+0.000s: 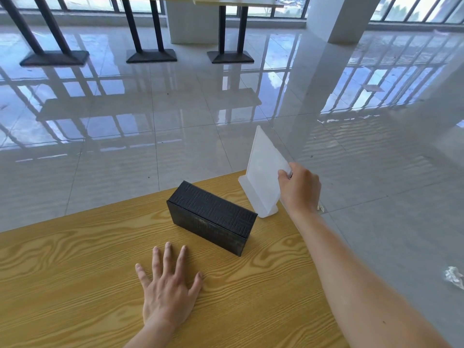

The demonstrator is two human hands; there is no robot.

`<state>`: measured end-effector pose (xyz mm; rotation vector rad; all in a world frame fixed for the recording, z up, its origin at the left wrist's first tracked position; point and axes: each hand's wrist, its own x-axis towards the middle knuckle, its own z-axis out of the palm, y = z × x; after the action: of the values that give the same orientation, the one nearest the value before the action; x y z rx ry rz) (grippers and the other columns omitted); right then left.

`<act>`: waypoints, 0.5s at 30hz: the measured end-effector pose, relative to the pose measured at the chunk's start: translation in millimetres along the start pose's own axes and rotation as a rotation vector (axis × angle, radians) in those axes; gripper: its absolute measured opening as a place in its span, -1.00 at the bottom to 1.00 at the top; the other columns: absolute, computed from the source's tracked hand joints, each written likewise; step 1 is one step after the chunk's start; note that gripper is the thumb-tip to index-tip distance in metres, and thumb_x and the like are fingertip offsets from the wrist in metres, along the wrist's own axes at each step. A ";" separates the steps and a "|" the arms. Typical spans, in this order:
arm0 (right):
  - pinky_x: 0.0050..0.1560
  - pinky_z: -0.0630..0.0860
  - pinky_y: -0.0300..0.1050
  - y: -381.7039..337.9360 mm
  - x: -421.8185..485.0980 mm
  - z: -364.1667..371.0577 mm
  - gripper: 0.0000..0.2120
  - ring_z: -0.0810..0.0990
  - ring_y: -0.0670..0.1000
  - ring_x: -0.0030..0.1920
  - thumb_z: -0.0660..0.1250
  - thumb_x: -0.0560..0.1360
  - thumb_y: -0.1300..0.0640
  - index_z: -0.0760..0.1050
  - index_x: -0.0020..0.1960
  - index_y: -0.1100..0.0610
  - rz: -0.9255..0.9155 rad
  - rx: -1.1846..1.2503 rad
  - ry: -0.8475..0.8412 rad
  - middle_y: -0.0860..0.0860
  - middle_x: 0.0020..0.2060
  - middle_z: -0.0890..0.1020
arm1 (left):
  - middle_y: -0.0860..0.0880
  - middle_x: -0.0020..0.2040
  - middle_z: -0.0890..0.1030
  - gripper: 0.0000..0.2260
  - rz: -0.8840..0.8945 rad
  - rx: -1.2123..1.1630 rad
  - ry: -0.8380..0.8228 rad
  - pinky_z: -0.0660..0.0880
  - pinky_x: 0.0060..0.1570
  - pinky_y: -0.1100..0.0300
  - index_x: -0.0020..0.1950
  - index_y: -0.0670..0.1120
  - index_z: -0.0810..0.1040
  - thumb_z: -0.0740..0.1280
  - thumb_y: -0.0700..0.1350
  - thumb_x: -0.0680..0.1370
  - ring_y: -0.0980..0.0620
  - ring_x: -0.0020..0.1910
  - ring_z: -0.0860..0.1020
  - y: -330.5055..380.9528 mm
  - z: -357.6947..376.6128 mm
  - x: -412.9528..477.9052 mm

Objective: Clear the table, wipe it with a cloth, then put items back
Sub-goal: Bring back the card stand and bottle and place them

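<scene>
My left grip [168, 287] lies flat on the wood-grain table [75, 285] at lower centre of the frame, with its fingers straight and spread, and it holds nothing. My right grip [300, 189] reaches to the table's far corner, right of centre. There it pinches the right edge of a white translucent sign stand [263, 177] between thumb and fingers. The stand's base is at the very corner; I cannot tell whether it rests on the wood or is just off it.

Just left of the base, a black patterned box [213, 217] sits diagonally on the table, above my left fingertips and apart from them. A crumpled paper scrap [454, 277] lies on the glossy tiled floor [175, 109] at the right edge. Black table legs [148, 28] stand along the upper left.
</scene>
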<state>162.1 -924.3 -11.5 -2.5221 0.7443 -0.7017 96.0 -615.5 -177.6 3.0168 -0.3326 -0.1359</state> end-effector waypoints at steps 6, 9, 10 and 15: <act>-0.28 0.25 -0.12 -0.9 7.0 6.4 -0.73 0.45 0.14 -0.32 0.34 0.56 0.14 0.34 -0.27 0.12 -0.003 -0.008 -0.003 0.05 -0.38 0.53 | -0.08 0.59 0.18 -0.29 -0.010 0.002 0.003 -0.04 0.44 -0.41 0.57 0.10 0.21 -0.07 0.44 0.52 -0.15 0.59 -0.01 0.1 1.2 0.0; -0.26 0.24 -0.10 0.3 9.1 6.7 -0.72 0.42 0.14 -0.29 0.34 0.55 0.14 0.33 -0.27 0.12 0.002 -0.010 -0.007 0.04 -0.38 0.50 | -0.08 0.59 0.17 -0.29 -0.010 0.000 0.012 -0.05 0.44 -0.40 0.57 0.10 0.21 -0.08 0.44 0.52 -0.15 0.59 -0.02 -0.3 1.2 0.8; -0.26 0.24 -0.10 0.8 9.1 6.1 -0.71 0.42 0.15 -0.30 0.35 0.55 0.14 0.33 -0.28 0.13 -0.001 -0.012 -0.006 0.03 -0.39 0.49 | -0.08 0.59 0.17 -0.29 -0.010 -0.002 0.014 -0.05 0.44 -0.40 0.57 0.10 0.21 -0.08 0.44 0.52 -0.15 0.59 -0.02 -0.4 1.1 0.8; -0.27 0.27 -0.11 4.0 9.8 5.7 -0.70 0.49 0.19 -0.30 0.36 0.54 0.15 0.31 -0.30 0.13 -0.006 -0.009 -0.015 0.06 -0.40 0.50 | -0.07 0.59 0.16 -0.29 -0.012 -0.004 0.012 -0.06 0.45 -0.40 0.57 0.10 0.21 -0.08 0.44 0.52 -0.15 0.59 -0.02 0.2 1.0 0.3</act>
<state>171.0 -931.8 -14.6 -2.5365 0.7367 -0.6825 96.1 -615.9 -178.6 3.0145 -0.3133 -0.1188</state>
